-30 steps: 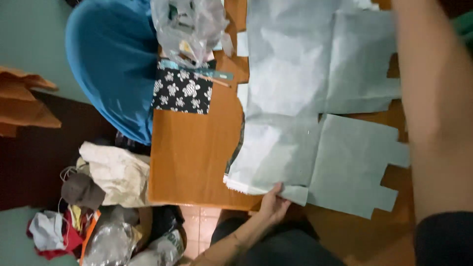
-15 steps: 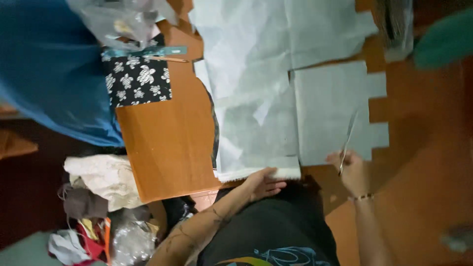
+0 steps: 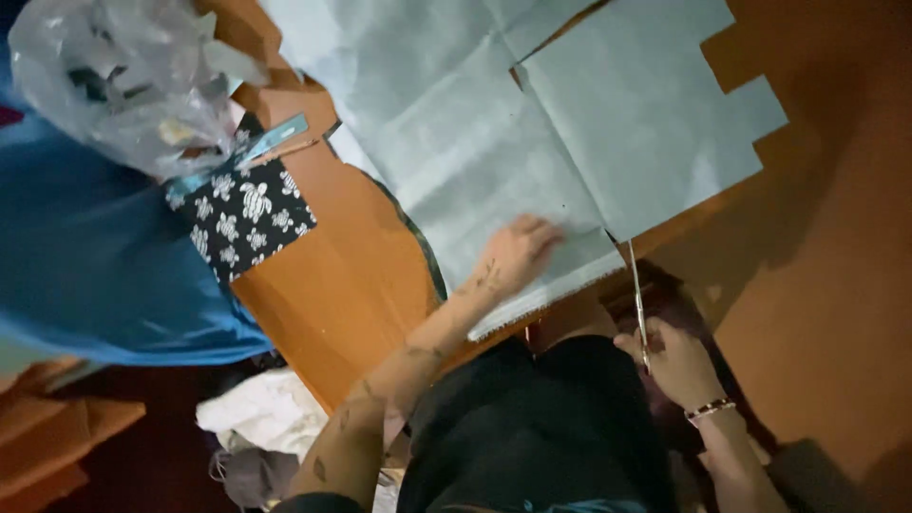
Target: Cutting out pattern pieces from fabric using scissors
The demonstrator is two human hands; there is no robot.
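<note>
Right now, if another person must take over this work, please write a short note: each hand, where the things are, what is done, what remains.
Left hand: pressed flat on the grey fabric, near its folded edge at the table rim.
Right hand: grip closed on scissors, blades pointing at the fabric edge beside the left hand.
Done: the stepped grey piece lies on top, its notches already cut.
Left: the cut at this edge looks barely started.
Nearby: patterned black cloth, plastic bag.
</note>
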